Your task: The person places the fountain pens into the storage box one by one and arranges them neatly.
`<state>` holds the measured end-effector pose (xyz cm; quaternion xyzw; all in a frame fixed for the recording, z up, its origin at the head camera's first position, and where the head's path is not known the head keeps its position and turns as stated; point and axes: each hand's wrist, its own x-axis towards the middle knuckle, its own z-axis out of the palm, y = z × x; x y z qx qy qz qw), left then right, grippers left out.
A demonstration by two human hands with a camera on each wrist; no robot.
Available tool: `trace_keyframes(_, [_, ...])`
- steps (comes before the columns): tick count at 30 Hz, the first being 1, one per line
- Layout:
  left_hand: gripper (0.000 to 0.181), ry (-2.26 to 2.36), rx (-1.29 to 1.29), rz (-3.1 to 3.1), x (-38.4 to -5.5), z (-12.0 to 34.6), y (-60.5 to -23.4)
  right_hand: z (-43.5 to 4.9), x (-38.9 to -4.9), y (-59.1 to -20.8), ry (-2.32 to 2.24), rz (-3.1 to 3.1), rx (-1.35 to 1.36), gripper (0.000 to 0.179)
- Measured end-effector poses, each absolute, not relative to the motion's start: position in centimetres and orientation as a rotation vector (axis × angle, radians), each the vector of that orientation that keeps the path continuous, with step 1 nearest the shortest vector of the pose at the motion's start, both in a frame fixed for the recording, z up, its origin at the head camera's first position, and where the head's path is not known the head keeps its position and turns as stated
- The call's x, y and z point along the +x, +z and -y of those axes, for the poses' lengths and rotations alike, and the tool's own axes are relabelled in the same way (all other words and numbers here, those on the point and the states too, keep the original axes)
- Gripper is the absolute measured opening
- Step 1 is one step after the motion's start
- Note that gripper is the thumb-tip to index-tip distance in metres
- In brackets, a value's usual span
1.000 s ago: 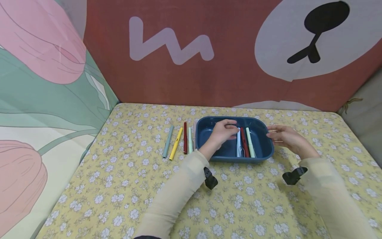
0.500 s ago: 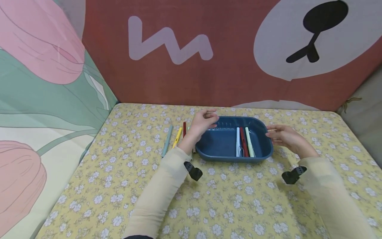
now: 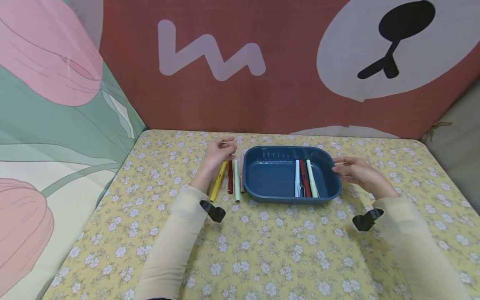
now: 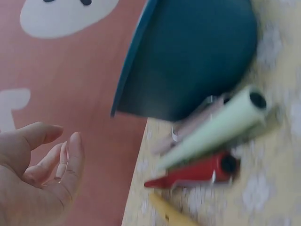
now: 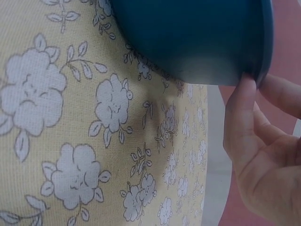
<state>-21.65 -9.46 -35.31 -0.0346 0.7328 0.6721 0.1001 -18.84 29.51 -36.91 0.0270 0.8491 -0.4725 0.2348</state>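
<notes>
My left hand [image 3: 218, 154] hovers with loosely bent fingers and nothing in them, left of the blue tray. Below and beside it on the cloth lie a yellow pen [image 3: 218, 182], a dark red pen [image 3: 230, 179], a mint green pen [image 3: 237, 181] and a pinkish pen [image 4: 195, 123] close to the tray's left side. My right hand [image 3: 358, 173] pinches the right end of the blue tray [image 3: 273, 199]; in the right wrist view its fingertips [image 5: 248, 84] meet the rim. Inside the tray lie a light blue pen [image 3: 297, 177], a red pen [image 3: 304, 179] and a pale green pen [image 3: 311, 177].
A yellow floral cloth [image 3: 273, 250] covers the table. Behind it rises a reddish-brown printed backdrop [image 3: 285, 104], and a floral printed curtain [image 3: 52, 125] hangs at the left.
My left hand has moved left out of the tray, over to the loose pens. A grey-green pen at the far left is now hidden behind it. My right hand has stayed at the tray's rim.
</notes>
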Motion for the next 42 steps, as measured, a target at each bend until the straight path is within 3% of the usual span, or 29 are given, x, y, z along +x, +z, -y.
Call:
trace_keyframes(28, [0.045,1.638,-0.212,-2.348,-20.5,17.2,-38.5,-29.6,-18.9,-37.1,-1.277,-2.343,0.090,0.065])
trace_keyframes(42, [0.044,1.448,-0.184,-2.386,-20.1,17.9,-39.4,-29.7,-18.9,-37.2,-1.290,-2.332,0.096,0.066])
